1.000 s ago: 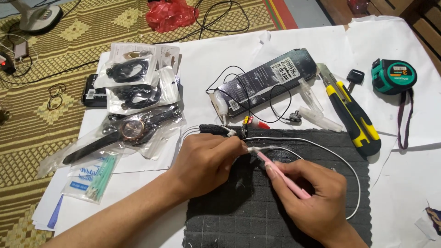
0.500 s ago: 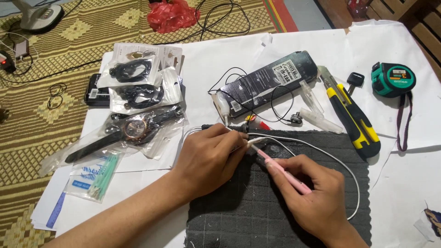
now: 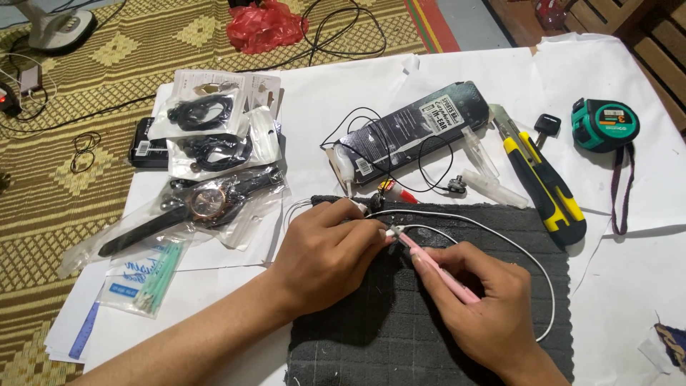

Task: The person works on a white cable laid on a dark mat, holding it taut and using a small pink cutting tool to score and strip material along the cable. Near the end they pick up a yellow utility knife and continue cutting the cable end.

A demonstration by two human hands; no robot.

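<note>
Over the last second the left hand (image 3: pixel 325 250) has edged right across the dark mat (image 3: pixel 429 336), and the small black piece that showed beside its fingertips a second ago is now hidden under them, so the grip looks closer and firmer for fine work at the cable's tip. Its fingers are pressed together on the end of the white cable (image 3: pixel 500 236), pinning it to the far edge of the mat. The right hand (image 3: pixel 486 307) has barely moved; its fingers are clamped pen-fashion round a slim pink tool (image 3: pixel 437 270) whose point meets the cable end just beside the left fingertips. The cable runs right from there, curves near along the mat's right side and ends close to the right wrist. The mat lies on white paper sheets (image 3: pixel 321 93) spread over a woven yellow floor mat (image 3: pixel 78 186), so this is floor work, not a bench. To the left lie a bagged wristwatch (image 3: pixel 204 204), black items in clear packets (image 3: pixel 204 121) and a packet of cotton swabs (image 3: pixel 146 275). Farther off sit a dark flat box (image 3: pixel 421 129), a yellow and black utility knife (image 3: pixel 543 186), a key (image 3: pixel 547 127) and a green tape measure (image 3: pixel 604 125); a red plastic bag (image 3: pixel 264 27) lies at the far edge.
</note>
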